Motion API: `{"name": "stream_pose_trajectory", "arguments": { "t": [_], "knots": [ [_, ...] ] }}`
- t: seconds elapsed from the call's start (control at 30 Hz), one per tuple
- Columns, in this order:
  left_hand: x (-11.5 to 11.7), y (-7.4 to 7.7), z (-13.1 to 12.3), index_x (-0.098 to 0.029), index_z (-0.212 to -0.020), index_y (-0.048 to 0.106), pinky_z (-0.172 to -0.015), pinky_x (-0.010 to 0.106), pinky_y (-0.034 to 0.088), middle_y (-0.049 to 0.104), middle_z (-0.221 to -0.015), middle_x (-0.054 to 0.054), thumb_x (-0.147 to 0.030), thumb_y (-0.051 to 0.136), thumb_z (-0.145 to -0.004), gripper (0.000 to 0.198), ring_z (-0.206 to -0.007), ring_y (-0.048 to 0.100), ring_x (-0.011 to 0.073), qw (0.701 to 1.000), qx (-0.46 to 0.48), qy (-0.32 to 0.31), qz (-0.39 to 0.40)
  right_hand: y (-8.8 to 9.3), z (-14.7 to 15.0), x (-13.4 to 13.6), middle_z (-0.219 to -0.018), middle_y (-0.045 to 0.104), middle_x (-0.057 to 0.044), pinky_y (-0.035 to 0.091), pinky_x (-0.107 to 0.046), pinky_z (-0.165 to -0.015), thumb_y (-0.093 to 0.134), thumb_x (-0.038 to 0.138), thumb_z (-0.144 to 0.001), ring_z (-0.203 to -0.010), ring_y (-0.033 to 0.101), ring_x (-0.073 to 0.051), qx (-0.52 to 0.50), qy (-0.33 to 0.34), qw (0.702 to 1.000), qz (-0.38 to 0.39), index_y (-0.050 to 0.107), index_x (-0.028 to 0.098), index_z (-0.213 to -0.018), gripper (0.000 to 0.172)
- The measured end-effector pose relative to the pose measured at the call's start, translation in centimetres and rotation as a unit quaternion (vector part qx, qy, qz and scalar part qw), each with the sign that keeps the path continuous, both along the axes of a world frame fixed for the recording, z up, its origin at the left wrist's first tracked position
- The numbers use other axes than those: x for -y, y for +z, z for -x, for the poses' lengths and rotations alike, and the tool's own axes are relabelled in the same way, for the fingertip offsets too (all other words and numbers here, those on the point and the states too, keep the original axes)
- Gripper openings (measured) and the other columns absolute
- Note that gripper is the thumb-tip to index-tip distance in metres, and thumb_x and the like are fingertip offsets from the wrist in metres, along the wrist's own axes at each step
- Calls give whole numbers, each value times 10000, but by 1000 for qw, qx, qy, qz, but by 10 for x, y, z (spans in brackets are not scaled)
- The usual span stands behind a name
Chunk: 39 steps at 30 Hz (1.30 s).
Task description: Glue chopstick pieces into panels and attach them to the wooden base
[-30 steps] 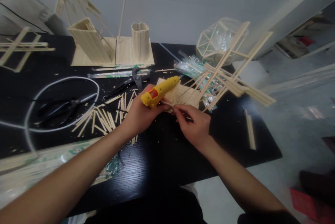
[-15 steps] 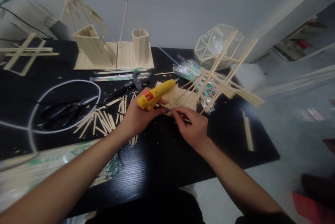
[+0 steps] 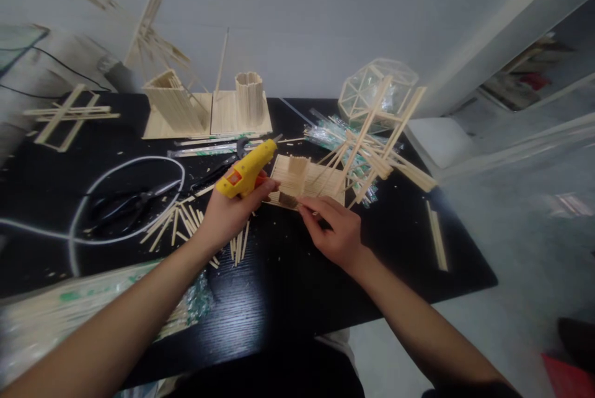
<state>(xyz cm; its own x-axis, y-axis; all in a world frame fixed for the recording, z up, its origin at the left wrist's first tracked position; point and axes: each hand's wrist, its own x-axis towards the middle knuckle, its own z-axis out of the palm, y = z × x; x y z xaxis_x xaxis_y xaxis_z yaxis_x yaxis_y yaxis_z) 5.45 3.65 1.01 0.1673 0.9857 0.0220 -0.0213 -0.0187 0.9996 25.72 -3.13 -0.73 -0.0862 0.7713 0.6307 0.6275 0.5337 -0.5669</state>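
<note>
My left hand [image 3: 235,206] is wrapped round a yellow glue gun [image 3: 248,168], its nozzle pointing up and away to the right. Just right of it stands a small model of thin wooden sticks [image 3: 292,175], a raised block on a flat stick base [image 3: 325,181]. My right hand [image 3: 332,227] is closed, thumb and forefinger pinched at the near edge of this base. Whatever lies between those fingertips is too small to make out. Long crossed wooden sticks [image 3: 372,125] rise at the model's right side.
Loose short sticks [image 3: 186,218] lie left, beside a white cable loop [image 3: 77,218] and black-handled tools [image 3: 125,206]. Two stick towers [image 3: 250,100] stand at the back. A clear faceted container [image 3: 379,91] is behind the crossed sticks. Bagged sticks [image 3: 93,305] lie front left.
My left hand has drawn the glue gun left, away from the model and my right hand. My right hand stays pinched near the base's front edge. The camera view has shifted slightly.
</note>
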Motion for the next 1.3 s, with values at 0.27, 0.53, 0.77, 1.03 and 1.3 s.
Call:
{"name": "stream_pose_trajectory", "arguments": {
  "t": [0.27, 0.53, 0.77, 1.03, 1.3],
  "knots": [
    [-5, 5, 42, -211, -994, 651, -675, 299, 630, 778, -927, 34, -406, 822, -864, 290, -848, 754, 200, 1000, -6, 24, 14, -1, -2, -2, -966, 801, -52, 617, -250, -655, 622, 75, -963, -745, 735, -139, 2, 9, 1000, -23, 751, 214, -1129, 252],
    [-4, 11, 75, -214, -1018, 639, -623, 256, 626, 775, -898, 8, -410, 815, -875, 299, -740, 704, 152, 999, 18, 36, 18, 3, -1, 1, -956, 795, -57, 618, -249, -660, 635, 57, -947, -719, 727, -135, 22, 4, 999, -49, 742, 208, -1144, 271],
    [-6, 4, 100, -161, -1120, 629, -732, 249, 619, 749, -1104, 89, -434, 812, -862, 418, -860, 726, 174, 999, 44, 3, 22, 19, -16, 13, -773, 737, -10, 565, -260, -568, 692, 102, -911, -605, 676, -145, 43, -98, 991, -75, 696, 221, -904, 119],
    [-10, 7, 118, -155, -1076, 679, -609, 186, 547, 735, -975, 79, -487, 755, -895, 386, -714, 643, 122, 998, 48, 28, 3, 12, -41, 22, -602, 552, 51, 473, -253, -543, 711, 347, -924, -502, 548, -126, 46, -252, 966, 21, 528, 233, -720, 297],
    [-10, 4, 114, -147, -1062, 671, -568, 172, 539, 727, -928, 68, -493, 808, -833, 437, -673, 640, 114, 997, 70, 27, 30, -3, -57, 5, -800, 711, -52, 539, -313, -599, 571, 550, -975, -639, 688, -216, 36, -273, 951, 143, 591, 217, -954, 335]
  ]
}}
